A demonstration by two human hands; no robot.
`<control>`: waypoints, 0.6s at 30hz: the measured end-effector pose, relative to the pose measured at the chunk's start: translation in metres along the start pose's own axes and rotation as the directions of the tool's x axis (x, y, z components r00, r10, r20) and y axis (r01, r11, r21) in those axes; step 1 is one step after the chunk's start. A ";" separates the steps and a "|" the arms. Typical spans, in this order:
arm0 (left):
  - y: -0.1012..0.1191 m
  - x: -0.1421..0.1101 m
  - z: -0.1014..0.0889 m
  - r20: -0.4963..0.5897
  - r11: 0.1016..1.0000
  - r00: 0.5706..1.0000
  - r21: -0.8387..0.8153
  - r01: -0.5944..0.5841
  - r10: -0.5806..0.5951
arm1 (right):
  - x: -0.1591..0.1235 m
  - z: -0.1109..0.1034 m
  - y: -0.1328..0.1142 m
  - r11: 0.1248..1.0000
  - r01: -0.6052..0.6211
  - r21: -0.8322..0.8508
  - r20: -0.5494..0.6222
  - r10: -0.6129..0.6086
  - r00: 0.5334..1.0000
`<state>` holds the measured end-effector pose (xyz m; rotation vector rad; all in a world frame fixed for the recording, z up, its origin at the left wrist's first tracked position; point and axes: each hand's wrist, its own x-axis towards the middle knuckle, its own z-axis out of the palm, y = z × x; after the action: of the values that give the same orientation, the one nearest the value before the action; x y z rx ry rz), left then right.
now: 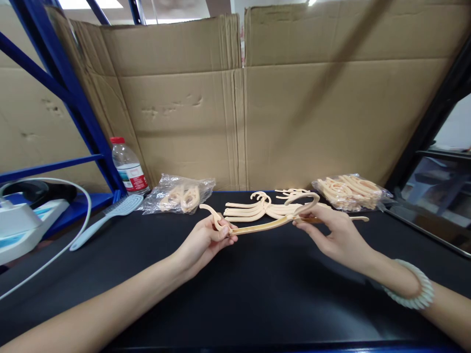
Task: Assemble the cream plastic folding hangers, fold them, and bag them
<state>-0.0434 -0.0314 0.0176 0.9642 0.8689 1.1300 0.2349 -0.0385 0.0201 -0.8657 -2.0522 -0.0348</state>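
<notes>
A beige folding clothes hanger is held up above the black table between my two hands. My left hand pinches its left arm near the joint, where a curved end piece sticks up. My right hand grips it by the middle, close to the hook; another arm of the hanger sticks out to the right past my fingers. Just behind lie several unfolded beige hangers, laid over one another with their hooks toward the back.
Bagged hangers lie at the back left and back right. On the left are a pale blue hairbrush, a red-capped bottle and a white power strip with a cable. Cardboard walls the back.
</notes>
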 end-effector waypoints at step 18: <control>-0.005 -0.002 0.000 -0.029 0.995 0.995 0.032 -0.100 0.100 | -0.004 0.005 -0.010 0.997 0.010 -0.071 -0.084 -0.016 0.996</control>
<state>-0.0418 -0.0337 0.0132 1.0275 0.8729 1.2226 0.2272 -0.0467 0.0168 -0.8795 -1.9881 -0.1496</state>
